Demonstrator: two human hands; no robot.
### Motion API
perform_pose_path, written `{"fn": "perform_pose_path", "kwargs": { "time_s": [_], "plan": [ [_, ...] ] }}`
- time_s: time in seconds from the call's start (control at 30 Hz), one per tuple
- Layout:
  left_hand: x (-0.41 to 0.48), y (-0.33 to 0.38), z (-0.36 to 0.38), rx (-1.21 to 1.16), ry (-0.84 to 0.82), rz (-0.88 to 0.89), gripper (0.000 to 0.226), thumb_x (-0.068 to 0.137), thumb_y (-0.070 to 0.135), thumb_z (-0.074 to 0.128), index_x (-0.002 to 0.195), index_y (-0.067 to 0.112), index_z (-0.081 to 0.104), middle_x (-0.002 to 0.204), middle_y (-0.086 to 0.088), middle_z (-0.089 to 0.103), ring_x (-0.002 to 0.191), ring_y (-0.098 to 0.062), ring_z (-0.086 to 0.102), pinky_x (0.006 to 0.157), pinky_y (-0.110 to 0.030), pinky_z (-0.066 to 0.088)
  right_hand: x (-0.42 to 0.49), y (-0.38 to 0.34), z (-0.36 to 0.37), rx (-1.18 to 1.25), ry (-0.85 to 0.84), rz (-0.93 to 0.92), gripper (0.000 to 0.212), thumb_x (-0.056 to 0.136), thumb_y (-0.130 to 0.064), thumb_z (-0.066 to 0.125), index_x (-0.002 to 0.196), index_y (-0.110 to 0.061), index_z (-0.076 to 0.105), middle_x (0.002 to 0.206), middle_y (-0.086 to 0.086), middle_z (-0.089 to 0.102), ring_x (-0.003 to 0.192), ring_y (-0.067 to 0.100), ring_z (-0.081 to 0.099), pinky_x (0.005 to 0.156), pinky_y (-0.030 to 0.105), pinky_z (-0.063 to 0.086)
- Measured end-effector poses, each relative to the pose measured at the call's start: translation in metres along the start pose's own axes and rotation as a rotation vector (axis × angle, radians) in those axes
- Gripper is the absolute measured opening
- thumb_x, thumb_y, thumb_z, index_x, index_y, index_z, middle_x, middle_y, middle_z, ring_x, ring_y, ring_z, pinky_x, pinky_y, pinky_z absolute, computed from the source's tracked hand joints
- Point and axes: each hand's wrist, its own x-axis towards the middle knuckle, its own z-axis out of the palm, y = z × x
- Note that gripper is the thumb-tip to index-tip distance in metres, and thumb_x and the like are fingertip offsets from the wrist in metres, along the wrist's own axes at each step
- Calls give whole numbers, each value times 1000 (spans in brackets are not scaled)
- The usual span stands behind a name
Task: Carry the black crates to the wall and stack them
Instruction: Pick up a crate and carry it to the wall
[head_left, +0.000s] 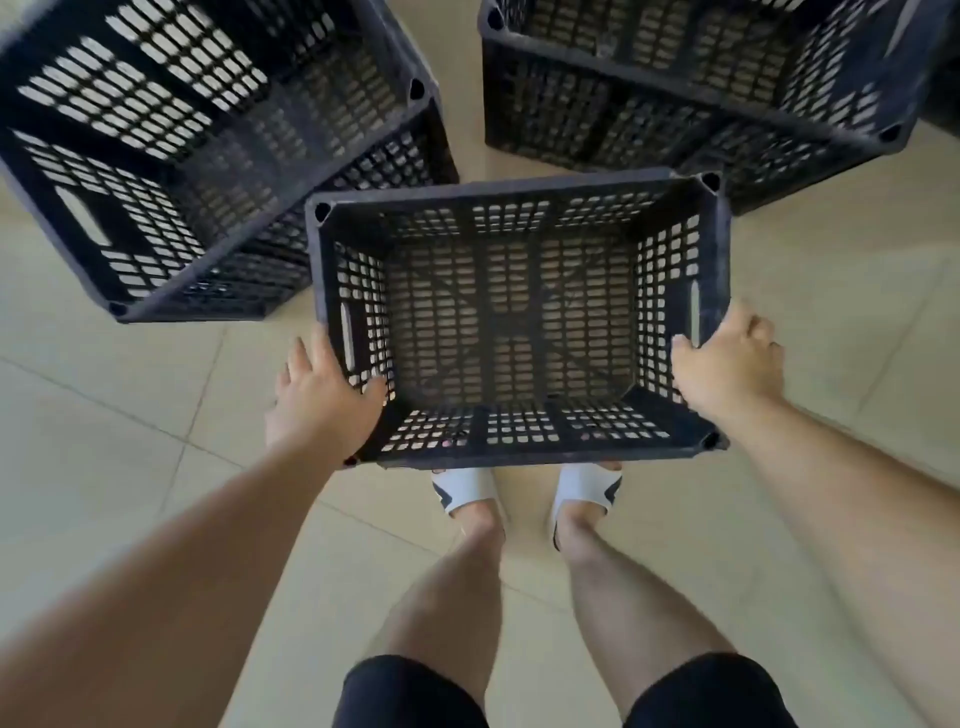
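Note:
An empty black slotted crate (514, 322) sits just in front of my feet, open side up. My left hand (322, 400) clasps its left wall near the front corner, thumb inside the rim. My right hand (727, 364) grips the right wall by the handle slot, fingers curled over the rim. A second black crate (208, 156) stands at the upper left, its corner touching or overlapping the held one. A third black crate (701, 88) stands at the upper right, possibly on top of another one.
The floor (130, 415) is pale beige tile with thin joints. My feet in white slides (467, 488) stand directly behind the near crate. A narrow strip of floor runs between the two far crates.

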Motion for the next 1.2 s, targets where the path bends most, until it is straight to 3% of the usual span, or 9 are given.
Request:
{"fn": "perform_pose_path", "kwargs": {
  "time_s": [0.1, 0.2, 0.37, 0.47, 0.53, 0.63, 0.77, 0.93, 1.2],
  "plan": [
    [33, 1, 12, -183, 6, -100, 82, 90, 44, 59, 158, 21, 18, 157, -10, 34, 130, -43, 51, 100, -59, 48, 31, 0, 15, 139, 22, 95, 59, 101, -28, 58, 150, -12, 31, 146, 20, 44, 127, 45, 50, 92, 54, 47],
    [67, 7, 23, -437, 4, -224, 65, 90, 32, 64, 147, 18, 36, 142, -12, 54, 121, -38, 60, 101, -56, 51, 56, -1, 22, 183, 29, 118, 36, 103, -22, 54, 133, -6, 42, 129, 21, 59, 112, 46, 61, 76, 42, 44],
    [104, 3, 34, -722, 16, -394, 51, 79, 46, 53, 124, 22, 55, 114, -9, 70, 95, -33, 71, 88, -53, 59, 86, 5, 34, 307, 34, 76, 16, 102, -24, 48, 115, -14, 50, 113, 10, 68, 94, 36, 68, 78, 42, 55],
    [104, 2, 32, -804, -12, -418, 44, 85, 38, 54, 124, 19, 60, 112, -10, 72, 88, -28, 69, 84, -50, 60, 88, 5, 35, 380, 12, 109, 8, 102, -26, 50, 104, -18, 51, 104, 7, 70, 87, 34, 72, 67, 40, 58],
    [98, 6, 28, -862, -41, -438, 28, 96, 29, 56, 119, 13, 61, 112, -8, 70, 92, -27, 68, 93, -50, 58, 86, 4, 33, 407, 11, 111, 13, 102, -31, 51, 103, -18, 55, 102, 8, 70, 87, 36, 71, 72, 48, 61],
    [84, 7, 22, -821, -63, -442, 11, 101, 22, 54, 100, 15, 62, 106, -9, 71, 97, -30, 70, 97, -54, 56, 79, 7, 24, 414, 11, 123, 17, 102, -33, 52, 104, -17, 58, 103, 9, 71, 88, 37, 71, 80, 53, 61],
    [51, 2, 1, -773, -64, -441, 26, 97, 28, 54, 116, 13, 63, 107, -11, 71, 90, -31, 66, 96, -54, 57, 56, 20, -5, 393, -5, 140, 14, 101, -30, 53, 103, -17, 58, 102, 9, 70, 86, 37, 72, 79, 55, 62],
    [-21, 1, -52, -756, -70, -431, 24, 101, 27, 52, 116, 13, 62, 101, -9, 70, 86, -28, 65, 92, -48, 58, 0, 36, -72, 367, 18, 138, 10, 101, -29, 55, 99, -20, 58, 100, 9, 71, 87, 36, 71, 81, 54, 62],
    [-162, -8, -169, -795, -84, -374, 21, 106, 22, 48, 114, 6, 60, 87, -6, 63, 69, -19, 57, 58, -28, 45, -126, 47, -223, 259, 57, 112, 17, 103, -29, 55, 108, -14, 61, 97, 11, 70, 85, 39, 70, 77, 49, 60]
  ]
}}
